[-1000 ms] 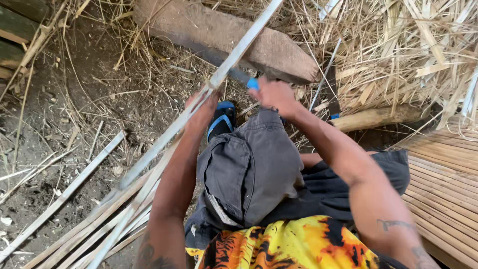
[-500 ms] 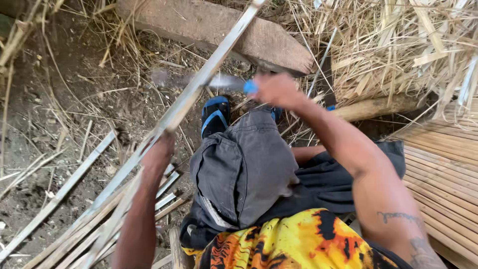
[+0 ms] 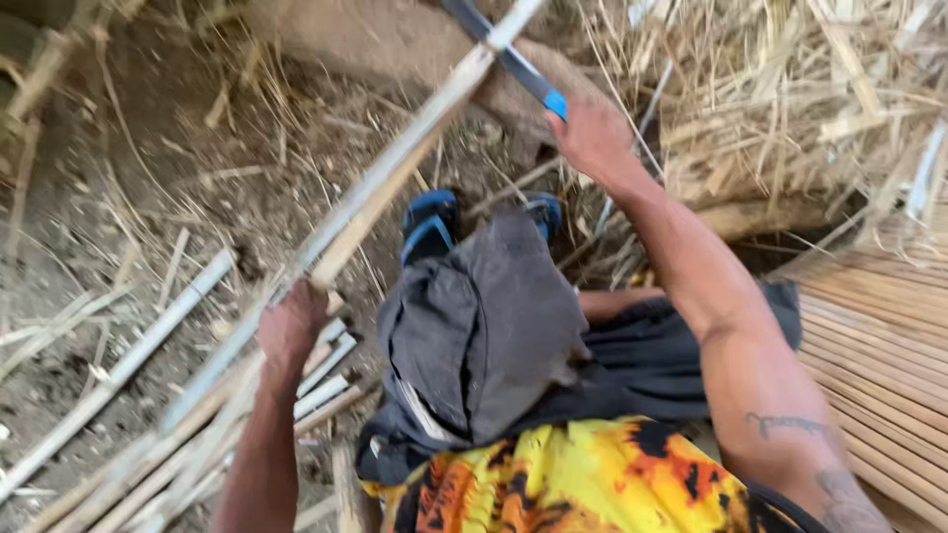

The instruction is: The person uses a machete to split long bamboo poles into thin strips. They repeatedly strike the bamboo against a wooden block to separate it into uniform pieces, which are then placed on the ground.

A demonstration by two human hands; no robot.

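Note:
My left hand (image 3: 289, 326) grips a long pale bamboo strip (image 3: 395, 168) that slants from lower left up to the top middle. My right hand (image 3: 592, 133) holds a knife (image 3: 509, 59) by its blue handle, the dark blade lying across the strip near the top of the view. My raised knee in grey shorts (image 3: 484, 336) sits between my arms, with blue sandals (image 3: 430, 222) just beyond it.
Cut bamboo strips (image 3: 118, 375) lie on the dirt at lower left. A stone block (image 3: 395, 44) sits behind the knife. Dry straw and split shavings (image 3: 790, 89) pile at upper right. A mat of flat slats (image 3: 879, 336) lies at right.
My left hand has slid down the strip toward me. My right hand has lifted the knife up and away, so the blade crosses the strip higher up.

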